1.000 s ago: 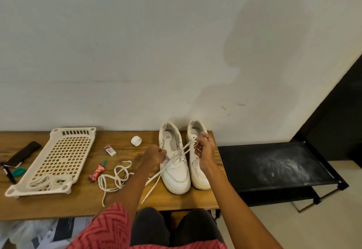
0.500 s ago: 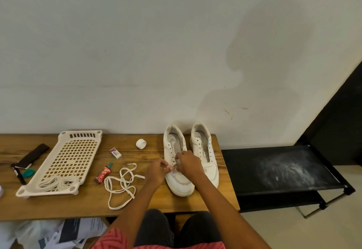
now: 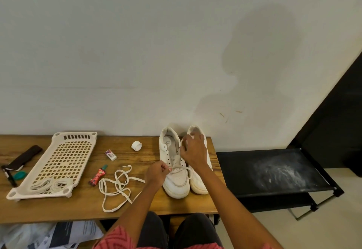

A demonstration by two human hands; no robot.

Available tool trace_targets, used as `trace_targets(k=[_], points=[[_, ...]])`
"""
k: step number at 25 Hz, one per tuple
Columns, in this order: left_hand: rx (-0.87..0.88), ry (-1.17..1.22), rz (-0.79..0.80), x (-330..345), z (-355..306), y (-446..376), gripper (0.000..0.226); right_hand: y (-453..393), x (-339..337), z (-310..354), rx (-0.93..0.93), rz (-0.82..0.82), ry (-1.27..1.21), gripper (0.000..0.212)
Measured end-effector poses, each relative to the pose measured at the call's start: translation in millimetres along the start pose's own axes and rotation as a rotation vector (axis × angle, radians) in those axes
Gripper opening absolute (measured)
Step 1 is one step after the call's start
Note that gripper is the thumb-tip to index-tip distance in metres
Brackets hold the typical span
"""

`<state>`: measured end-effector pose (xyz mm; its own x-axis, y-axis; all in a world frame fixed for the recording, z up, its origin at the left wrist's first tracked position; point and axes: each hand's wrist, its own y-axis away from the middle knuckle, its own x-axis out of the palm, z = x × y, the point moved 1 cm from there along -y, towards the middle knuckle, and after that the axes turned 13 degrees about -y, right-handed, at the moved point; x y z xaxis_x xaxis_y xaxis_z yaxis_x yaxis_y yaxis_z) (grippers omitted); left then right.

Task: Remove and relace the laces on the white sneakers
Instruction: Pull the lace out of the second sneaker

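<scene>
Two white sneakers stand side by side at the far right end of the wooden table, toes toward the person and heels against the wall. The left sneaker carries a lace threaded across its lowest eyelets only. The left hand, at about nine o'clock from that shoe's toe, is curled into a loose fist and pinches one end of the lace between thumb and forefinger. The right hand is raised over the gap between the shoes, at roughly two o'clock from the left hand, its fingers bent and gripping the other end of the lace near the tongue; it covers much of the right sneaker, whose toe shows below the wrist. At nine o'clock from the shoes a second loose lace lies tangled on the wood. Further toward nine o'clock sit a small red tube, an eraser and a white cap. A white slotted tray lies beyond them with coiled laces in its near end. At three o'clock from the table stands a black rack.
</scene>
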<state>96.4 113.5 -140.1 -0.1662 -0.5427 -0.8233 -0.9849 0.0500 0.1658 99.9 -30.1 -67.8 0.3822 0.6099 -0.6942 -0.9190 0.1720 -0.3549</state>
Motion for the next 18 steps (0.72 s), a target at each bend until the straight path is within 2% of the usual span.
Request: trace_targets(k=[2,4,6,8,12,14,16,18], points=[[0.0,-0.03,0.034,1.8,0.3,-3.9,0.018,8.7,15.9,7.1,-0.066,0.085,0.049,0.026],[-0.01,-0.061,0.086,4.7,3.0,-7.9,0.021,13.3,36.1,16.0,0.003,0.253,0.043,0.037],[-0.026,-0.057,0.122,7.3,5.1,-10.5,0.022,14.5,49.9,18.4,0.074,0.329,0.086,0.046],[-0.051,-0.111,0.132,4.4,10.9,-8.5,0.025,12.8,56.3,14.0,0.154,0.297,0.05,0.049],[-0.203,-0.571,0.098,-24.2,53.7,1.5,0.026,11.0,53.9,8.5,0.204,0.229,-0.008,0.043],[-0.255,-0.715,0.089,-44.6,70.7,2.6,0.028,10.0,53.4,10.4,0.228,0.225,-0.013,0.041],[-0.243,-0.757,0.074,-60.9,62.5,-0.4,0.027,8.8,53.8,10.2,0.252,0.254,-0.06,0.041],[-0.15,-0.674,0.058,-65.0,35.5,-3.8,0.026,6.6,53.6,5.5,0.271,0.283,-0.145,0.043]])
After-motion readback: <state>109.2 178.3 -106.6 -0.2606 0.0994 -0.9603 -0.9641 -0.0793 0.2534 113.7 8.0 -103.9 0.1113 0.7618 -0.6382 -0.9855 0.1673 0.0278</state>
